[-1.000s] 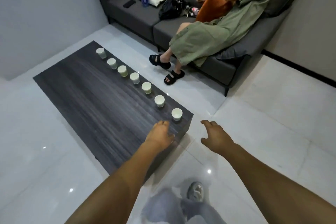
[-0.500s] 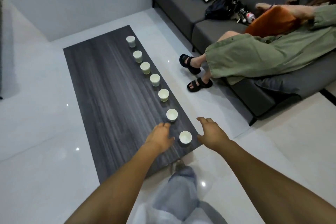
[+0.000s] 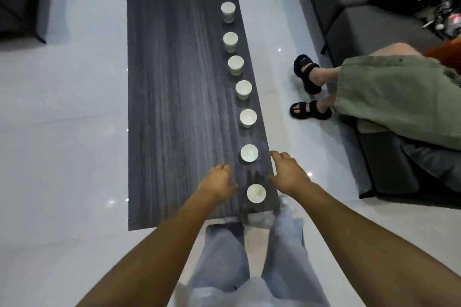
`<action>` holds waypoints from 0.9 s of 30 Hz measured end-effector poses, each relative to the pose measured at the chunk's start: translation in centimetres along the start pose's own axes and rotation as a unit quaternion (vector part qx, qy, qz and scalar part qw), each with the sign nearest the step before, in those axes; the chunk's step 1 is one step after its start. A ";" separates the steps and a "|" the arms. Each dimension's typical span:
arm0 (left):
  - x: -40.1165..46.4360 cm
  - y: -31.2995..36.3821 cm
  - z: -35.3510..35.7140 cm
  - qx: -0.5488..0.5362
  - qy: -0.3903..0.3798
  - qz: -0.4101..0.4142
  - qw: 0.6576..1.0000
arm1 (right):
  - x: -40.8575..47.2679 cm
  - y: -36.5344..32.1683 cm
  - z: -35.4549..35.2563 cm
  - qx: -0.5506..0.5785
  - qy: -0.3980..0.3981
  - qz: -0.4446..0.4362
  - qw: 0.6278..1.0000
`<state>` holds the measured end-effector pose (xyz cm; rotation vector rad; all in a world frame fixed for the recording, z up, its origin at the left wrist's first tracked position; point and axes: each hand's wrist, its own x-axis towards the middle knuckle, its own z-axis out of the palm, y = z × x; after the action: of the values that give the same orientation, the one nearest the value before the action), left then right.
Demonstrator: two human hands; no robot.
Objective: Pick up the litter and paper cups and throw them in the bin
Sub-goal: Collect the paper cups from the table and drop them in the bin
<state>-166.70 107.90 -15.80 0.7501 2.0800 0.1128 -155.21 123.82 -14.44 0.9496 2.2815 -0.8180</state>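
Left hand [image 3: 219, 183]: over the surface [image 3: 174, 107], just left of the nearest cup [image 3: 256, 193]; grip loosely curled, holding nothing.
Right hand [image 3: 289, 174]: at the surface's right edge, just right of the nearest cup, not touching it; grip spread, nothing in it.
Nearest cup: upright near the surface's close right corner, between the two hands.
Second cup [image 3: 249, 153]: just beyond the nearest cup, ahead of both hands.
Remaining cups [image 3: 243, 90]: five more, upright, in a row beyond the second cup along the right edge.
Seated person [image 3: 399, 97]: on a grey sofa [image 3: 349, 20] right of the surface, black sandals on the floor.
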 end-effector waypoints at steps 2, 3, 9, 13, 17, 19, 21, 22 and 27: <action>0.6 0.1 1.3 -0.022 0.003 -0.032 0.999 | 1.8 0.5 -0.2 -0.018 -0.017 -0.026 0.999; 0.8 0.2 1.8 -0.031 0.007 -0.046 0.998 | 2.6 0.8 -0.3 -0.023 -0.023 -0.038 0.999; 3.4 2.3 6.9 -0.084 0.017 -0.129 0.988 | 8.0 3.7 -0.2 -0.065 -0.082 -0.102 0.989; 5.8 4.4 10.8 -0.111 0.024 -0.149 0.982 | 11.2 5.7 0.8 -0.086 -0.097 -0.141 0.981; 8.9 5.2 14.6 -0.107 0.061 -0.156 0.980 | 15.0 7.0 2.9 -0.116 -0.094 -0.171 0.974; 10.1 5.4 16.2 -0.098 0.082 -0.159 0.979 | 16.6 7.1 4.1 -0.119 -0.079 -0.186 0.972; 11.2 5.4 17.7 -0.091 0.088 -0.154 0.980 | 18.2 6.7 5.5 -0.125 -0.072 -0.209 0.967; 11.5 5.3 18.3 -0.082 0.087 -0.149 0.982 | 18.9 6.4 6.1 -0.133 -0.072 -0.218 0.964; 12.5 4.3 21.3 -0.033 0.084 -0.132 0.987 | 21.4 4.3 9.2 -0.188 -0.077 -0.244 0.948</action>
<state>-153.25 114.15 -36.04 0.4317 2.3041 0.0988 -162.81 129.09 -36.20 0.1422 2.4387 -0.5814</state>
